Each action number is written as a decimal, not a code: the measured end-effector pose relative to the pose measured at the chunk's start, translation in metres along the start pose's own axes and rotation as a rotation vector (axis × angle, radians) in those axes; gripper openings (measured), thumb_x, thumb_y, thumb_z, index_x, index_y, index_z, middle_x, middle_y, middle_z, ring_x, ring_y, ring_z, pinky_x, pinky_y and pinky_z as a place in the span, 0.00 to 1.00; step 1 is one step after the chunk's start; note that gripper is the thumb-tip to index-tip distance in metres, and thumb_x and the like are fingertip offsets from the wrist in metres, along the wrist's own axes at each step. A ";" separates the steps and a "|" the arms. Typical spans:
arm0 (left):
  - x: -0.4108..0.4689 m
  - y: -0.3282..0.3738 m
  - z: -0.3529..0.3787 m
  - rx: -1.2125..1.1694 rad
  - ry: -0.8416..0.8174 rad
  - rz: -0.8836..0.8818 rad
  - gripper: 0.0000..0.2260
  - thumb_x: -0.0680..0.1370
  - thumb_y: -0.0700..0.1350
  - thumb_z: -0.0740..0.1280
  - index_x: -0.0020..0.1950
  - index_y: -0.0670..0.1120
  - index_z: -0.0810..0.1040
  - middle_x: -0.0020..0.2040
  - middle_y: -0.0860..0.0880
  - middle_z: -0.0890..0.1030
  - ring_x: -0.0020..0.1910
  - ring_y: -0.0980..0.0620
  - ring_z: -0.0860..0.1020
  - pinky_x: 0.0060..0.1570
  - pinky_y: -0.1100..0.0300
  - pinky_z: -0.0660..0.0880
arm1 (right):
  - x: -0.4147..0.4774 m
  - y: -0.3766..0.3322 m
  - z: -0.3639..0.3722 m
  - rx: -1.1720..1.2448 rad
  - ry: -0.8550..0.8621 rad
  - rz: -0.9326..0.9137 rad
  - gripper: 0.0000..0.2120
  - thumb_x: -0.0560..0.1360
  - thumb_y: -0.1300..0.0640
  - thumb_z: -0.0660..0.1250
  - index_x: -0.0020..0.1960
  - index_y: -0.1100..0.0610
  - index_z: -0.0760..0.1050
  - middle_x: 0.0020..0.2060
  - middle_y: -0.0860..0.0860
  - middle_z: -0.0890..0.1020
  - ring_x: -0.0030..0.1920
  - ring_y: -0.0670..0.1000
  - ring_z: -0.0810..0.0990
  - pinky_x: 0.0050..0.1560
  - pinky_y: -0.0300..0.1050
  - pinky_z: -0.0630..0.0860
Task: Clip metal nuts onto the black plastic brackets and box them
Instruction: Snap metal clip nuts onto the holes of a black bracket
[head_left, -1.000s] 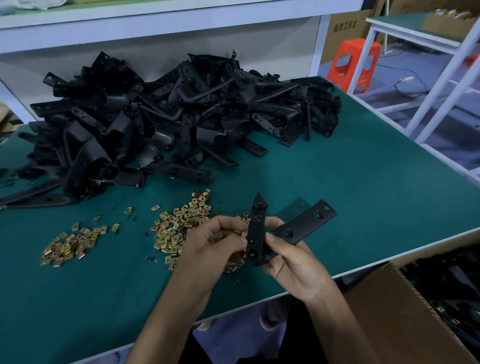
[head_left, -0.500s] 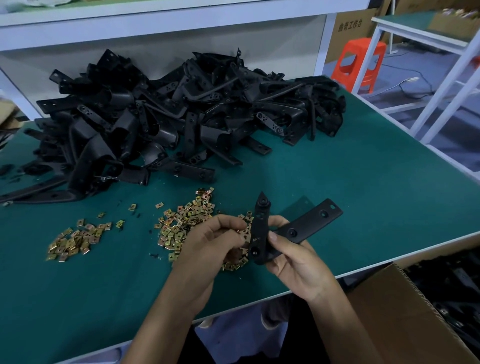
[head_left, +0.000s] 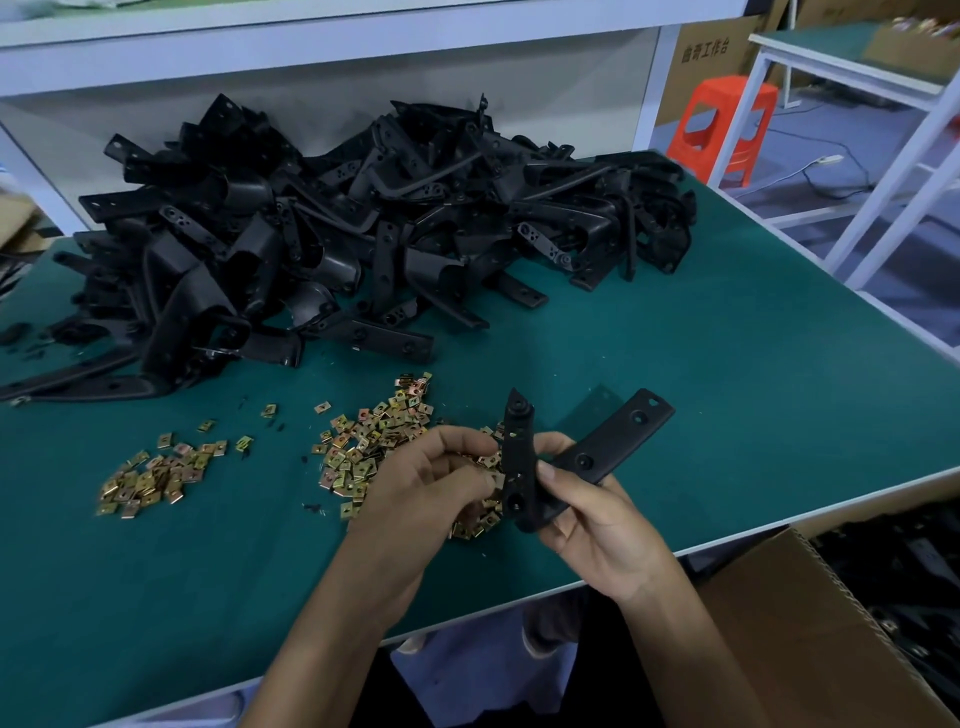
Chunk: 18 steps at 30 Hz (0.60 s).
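Note:
A black plastic bracket (head_left: 597, 452) with two arms is gripped in my right hand (head_left: 597, 514) above the table's front edge. My left hand (head_left: 431, 483) pinches a brass metal nut (head_left: 491, 461) against the left edge of the bracket's upright arm. Under and left of my hands lies a heap of loose nuts (head_left: 374, 447), with a smaller heap of nuts (head_left: 156, 475) further left. A big pile of black brackets (head_left: 363, 234) fills the back of the table. A cardboard box (head_left: 810, 639) stands below the table at the lower right, with black parts inside.
The green table (head_left: 727, 374) ends in a white edge at the front and right. A white shelf runs behind the bracket pile. An orange stool (head_left: 722, 124) and a second white-framed table (head_left: 852, 57) stand at the far right.
My hands and the bracket have stayed almost in place. My left fingers have shifted slightly against the bracket's upright arm. The view has drifted a little.

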<state>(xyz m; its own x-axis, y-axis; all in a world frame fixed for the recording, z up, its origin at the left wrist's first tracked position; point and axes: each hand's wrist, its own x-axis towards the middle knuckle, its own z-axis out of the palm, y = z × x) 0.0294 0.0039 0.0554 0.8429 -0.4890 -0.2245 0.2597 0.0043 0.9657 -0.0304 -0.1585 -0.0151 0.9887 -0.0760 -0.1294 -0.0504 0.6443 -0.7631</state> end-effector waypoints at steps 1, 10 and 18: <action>0.000 0.000 -0.001 0.006 -0.009 0.003 0.10 0.74 0.29 0.68 0.49 0.42 0.82 0.33 0.46 0.78 0.29 0.55 0.73 0.29 0.66 0.71 | 0.000 0.000 0.000 -0.004 -0.008 -0.002 0.19 0.62 0.49 0.85 0.49 0.51 0.83 0.40 0.54 0.84 0.30 0.46 0.80 0.22 0.35 0.71; -0.001 -0.003 0.006 -0.097 -0.050 -0.065 0.09 0.69 0.35 0.70 0.41 0.50 0.85 0.35 0.49 0.81 0.30 0.56 0.74 0.30 0.65 0.72 | -0.003 0.000 -0.002 0.048 -0.026 -0.020 0.19 0.64 0.52 0.84 0.51 0.54 0.81 0.39 0.53 0.84 0.29 0.46 0.79 0.23 0.35 0.72; -0.001 -0.004 -0.001 -0.096 0.006 -0.045 0.11 0.74 0.30 0.68 0.48 0.45 0.82 0.38 0.45 0.80 0.34 0.53 0.76 0.32 0.65 0.74 | -0.003 -0.001 0.001 -0.007 -0.031 -0.014 0.27 0.64 0.51 0.84 0.55 0.58 0.74 0.37 0.54 0.84 0.27 0.46 0.81 0.22 0.36 0.73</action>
<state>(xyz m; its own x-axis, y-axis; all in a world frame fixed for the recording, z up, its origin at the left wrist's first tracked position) 0.0281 0.0057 0.0520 0.8321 -0.4855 -0.2680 0.3409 0.0666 0.9377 -0.0329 -0.1576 -0.0133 0.9932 -0.0608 -0.0991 -0.0376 0.6379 -0.7692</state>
